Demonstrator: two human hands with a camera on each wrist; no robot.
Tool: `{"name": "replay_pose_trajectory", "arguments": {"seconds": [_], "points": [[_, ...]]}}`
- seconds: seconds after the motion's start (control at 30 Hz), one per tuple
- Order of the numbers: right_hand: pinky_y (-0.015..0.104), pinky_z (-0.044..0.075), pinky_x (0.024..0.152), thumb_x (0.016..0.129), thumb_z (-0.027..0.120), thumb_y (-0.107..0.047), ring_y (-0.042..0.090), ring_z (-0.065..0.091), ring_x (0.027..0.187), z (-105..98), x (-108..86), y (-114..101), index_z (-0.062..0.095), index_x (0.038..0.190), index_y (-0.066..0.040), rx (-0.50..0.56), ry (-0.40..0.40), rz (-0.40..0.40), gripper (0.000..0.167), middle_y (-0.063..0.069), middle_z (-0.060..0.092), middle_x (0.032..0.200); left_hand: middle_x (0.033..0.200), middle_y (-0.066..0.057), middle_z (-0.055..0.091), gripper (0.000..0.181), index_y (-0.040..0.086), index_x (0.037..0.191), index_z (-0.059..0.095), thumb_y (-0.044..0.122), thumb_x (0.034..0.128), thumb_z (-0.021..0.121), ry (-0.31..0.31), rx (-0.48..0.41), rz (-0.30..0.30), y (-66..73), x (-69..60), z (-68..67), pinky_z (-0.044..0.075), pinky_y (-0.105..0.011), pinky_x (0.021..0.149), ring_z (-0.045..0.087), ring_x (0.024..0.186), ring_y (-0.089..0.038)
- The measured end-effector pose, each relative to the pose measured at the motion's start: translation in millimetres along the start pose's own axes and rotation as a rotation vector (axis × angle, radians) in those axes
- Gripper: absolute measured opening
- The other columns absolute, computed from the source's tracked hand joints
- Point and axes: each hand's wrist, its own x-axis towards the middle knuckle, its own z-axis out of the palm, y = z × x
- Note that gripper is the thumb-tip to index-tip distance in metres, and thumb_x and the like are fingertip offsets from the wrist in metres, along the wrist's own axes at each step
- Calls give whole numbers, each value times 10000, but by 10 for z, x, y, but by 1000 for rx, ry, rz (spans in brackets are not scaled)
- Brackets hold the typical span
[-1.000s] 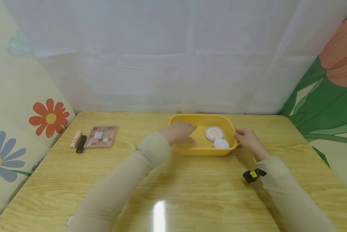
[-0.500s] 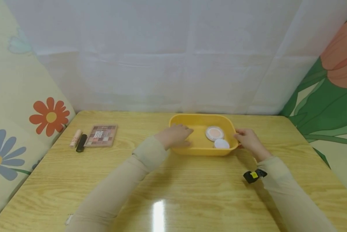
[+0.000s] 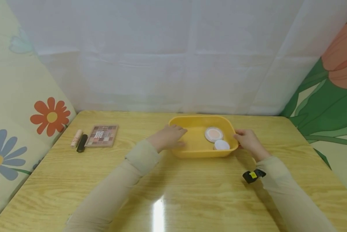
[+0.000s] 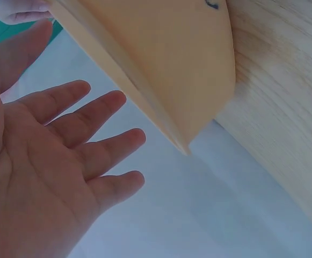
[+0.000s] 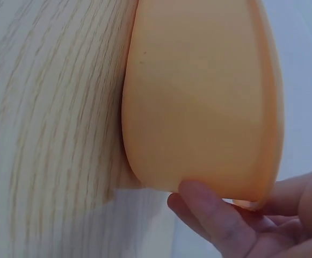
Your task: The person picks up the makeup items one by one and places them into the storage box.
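A yellow plastic basin [image 3: 195, 153] stands toward the back of the table, right of the middle. In it are a round powder compact [image 3: 213, 134] and a round white-topped item [image 3: 221, 145], whose kind I cannot tell. My left hand [image 3: 167, 138] is over the basin's left end; the left wrist view has its fingers [image 4: 104, 110] spread beside the rim, holding nothing. At the right end my right hand [image 3: 247, 141] grips the rim, and in the right wrist view its fingers [image 5: 215, 217] curl round the basin's edge.
At the table's left lie an eyeshadow palette [image 3: 102, 136], a black tube [image 3: 82, 143] and a pale pink tube [image 3: 76, 138]. A white cloth [image 3: 132, 64] hangs behind the table's back edge. Flower-patterned panels flank both sides.
My left hand has drawn left, from over the basin's inside to its left end. The right hand keeps its grip. The compact and the white-topped item stay in the basin.
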Motion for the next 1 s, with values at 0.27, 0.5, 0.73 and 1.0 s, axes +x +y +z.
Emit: {"name": "replay_pose_trajectory", "arguments": {"seconds": [0.27, 0.5, 0.73, 1.0], "points": [[244, 549, 630, 1017, 386, -49, 247, 611, 907, 57, -16, -46, 339, 1367, 219, -32, 43, 8, 444, 404, 425, 1334, 1500, -179, 383, 598, 4, 1475, 366, 314, 999, 551, 35, -13, 4, -84, -65, 10, 172, -523, 1160, 286, 1403, -368], [252, 554, 620, 1006, 388, -40, 198, 614, 835, 78, 1, -50, 346, 1353, 232, -25, 59, 10, 442, 407, 451, 1299, 1495, -183, 387, 603, -2, 1473, 368, 311, 995, 560, 62, -57, -13, -160, -153, 40, 176, -540, 1154, 278, 1399, -396], [277, 574, 636, 1009, 377, -43, 253, 625, 886, 57, 16, -29, 320, 1376, 221, -23, 60, 13, 456, 416, 424, 1325, 1518, -181, 351, 621, 18, 1496, 331, 313, 998, 554, 59, -104, -36, -214, -231, 55, 132, -556, 1158, 212, 1423, -412], [301, 582, 685, 1019, 363, -61, 319, 602, 1001, 33, 19, -28, 290, 1409, 193, -12, 46, 26, 470, 404, 390, 1368, 1503, -211, 359, 614, -14, 1478, 349, 298, 995, 563, 98, -116, -41, -290, -336, 65, 139, -576, 1149, 229, 1411, -427]]}}
